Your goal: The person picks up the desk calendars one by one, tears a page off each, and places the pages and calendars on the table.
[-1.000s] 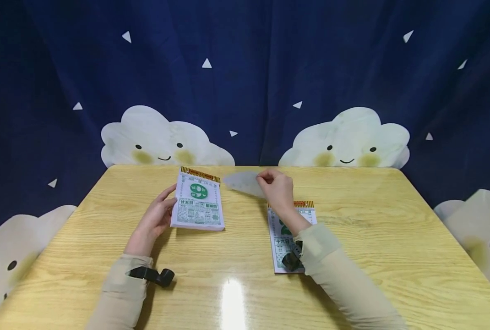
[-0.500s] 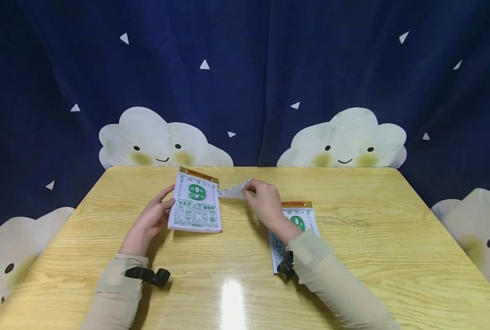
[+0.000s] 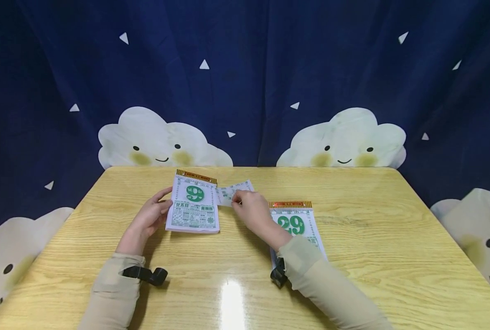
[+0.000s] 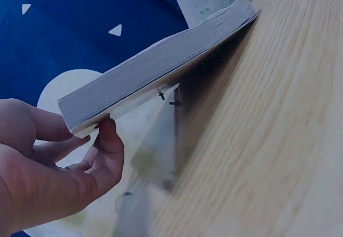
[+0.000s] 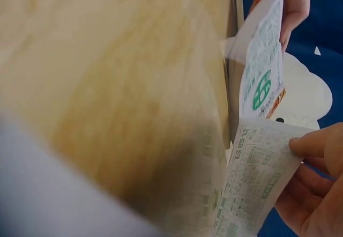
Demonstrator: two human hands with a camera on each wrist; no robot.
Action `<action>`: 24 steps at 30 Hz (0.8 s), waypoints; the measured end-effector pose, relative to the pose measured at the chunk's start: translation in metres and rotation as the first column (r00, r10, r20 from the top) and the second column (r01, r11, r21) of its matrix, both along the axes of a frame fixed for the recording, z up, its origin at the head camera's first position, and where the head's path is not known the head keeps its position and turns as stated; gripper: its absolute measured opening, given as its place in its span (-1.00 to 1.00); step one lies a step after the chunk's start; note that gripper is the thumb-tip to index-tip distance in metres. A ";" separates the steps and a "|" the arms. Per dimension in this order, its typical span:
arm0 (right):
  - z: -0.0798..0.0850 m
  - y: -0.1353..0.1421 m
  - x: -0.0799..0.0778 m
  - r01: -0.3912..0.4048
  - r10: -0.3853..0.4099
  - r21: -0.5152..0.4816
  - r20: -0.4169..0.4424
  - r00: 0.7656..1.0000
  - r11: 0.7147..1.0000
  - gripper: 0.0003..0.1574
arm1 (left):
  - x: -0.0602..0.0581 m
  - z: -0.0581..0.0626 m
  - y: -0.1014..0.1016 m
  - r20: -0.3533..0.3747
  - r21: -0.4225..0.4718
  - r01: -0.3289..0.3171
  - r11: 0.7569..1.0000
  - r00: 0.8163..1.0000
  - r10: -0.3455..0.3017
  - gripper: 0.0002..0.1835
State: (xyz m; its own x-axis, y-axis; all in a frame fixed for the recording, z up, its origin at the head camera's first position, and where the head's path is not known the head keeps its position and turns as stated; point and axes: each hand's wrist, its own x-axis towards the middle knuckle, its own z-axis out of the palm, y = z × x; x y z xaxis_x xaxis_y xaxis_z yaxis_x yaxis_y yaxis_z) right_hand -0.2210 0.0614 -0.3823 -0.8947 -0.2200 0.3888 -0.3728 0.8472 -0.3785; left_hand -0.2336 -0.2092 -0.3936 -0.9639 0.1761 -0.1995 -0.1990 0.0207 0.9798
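A tear-off calendar [image 3: 195, 213] with a big green 9 and an orange-striped top band is tilted on the table. My left hand [image 3: 148, 220] grips its left edge. The left wrist view shows that edge of the calendar [image 4: 155, 65] raised above the wood, fingertips right at its underside. My right hand [image 3: 251, 211] pinches a thin printed sheet [image 3: 225, 194] between thumb and fingers, at the calendar's right side. In the right wrist view the sheet [image 5: 257, 167] hangs curved, its edge right at the calendar [image 5: 262, 71].
A second tear-off calendar [image 3: 290, 224], reading 29, lies flat on the wooden table [image 3: 212, 275], partly beneath my right forearm. Behind the table's far edge hangs a dark blue curtain [image 3: 245, 82] with cloud pictures.
My right hand has moved left and toward me with the sheet, which now shows its print beside the calendar. The left hand and its calendar have shifted slightly left.
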 end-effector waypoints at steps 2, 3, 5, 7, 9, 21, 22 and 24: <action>-0.002 -0.003 0.002 -0.007 0.007 0.015 0.014 1.000 1.000 -0.94 | 0.000 0.000 -0.001 0.010 -0.018 -0.014 1.000 1.000 0.014 -0.44; -0.003 -0.005 0.002 -0.007 0.006 0.023 0.026 1.000 1.000 -0.94 | 0.000 0.000 -0.001 0.015 -0.021 -0.021 1.000 1.000 0.021 -0.44; -0.005 -0.008 0.004 -0.008 0.007 0.031 0.054 0.999 0.999 -0.94 | 0.000 -0.001 -0.002 0.027 -0.017 -0.030 0.999 0.999 0.030 -0.43; -0.008 -0.011 0.006 -0.015 0.012 0.034 0.084 0.996 0.999 -0.94 | 0.001 -0.001 -0.003 0.039 -0.015 -0.037 0.999 0.999 0.037 -0.43; -0.010 -0.013 0.007 -0.026 0.023 0.029 0.110 0.994 0.999 -0.94 | 0.001 -0.002 -0.003 0.048 -0.010 -0.044 0.999 0.998 0.045 -0.42; -0.014 -0.019 0.011 -0.076 0.064 0.050 0.202 0.977 0.996 -0.93 | 0.001 -0.002 -0.012 0.073 -0.029 -0.122 0.992 0.990 0.123 -0.41; -0.014 -0.020 0.011 -0.077 0.065 0.051 0.210 0.976 0.996 -0.93 | 0.001 -0.002 -0.012 0.073 -0.036 -0.122 0.992 0.990 0.124 -0.41; -0.015 -0.020 0.011 -0.080 0.066 0.054 0.227 0.972 0.995 -0.92 | 0.001 -0.001 -0.014 0.070 -0.040 -0.119 0.992 0.990 0.121 -0.41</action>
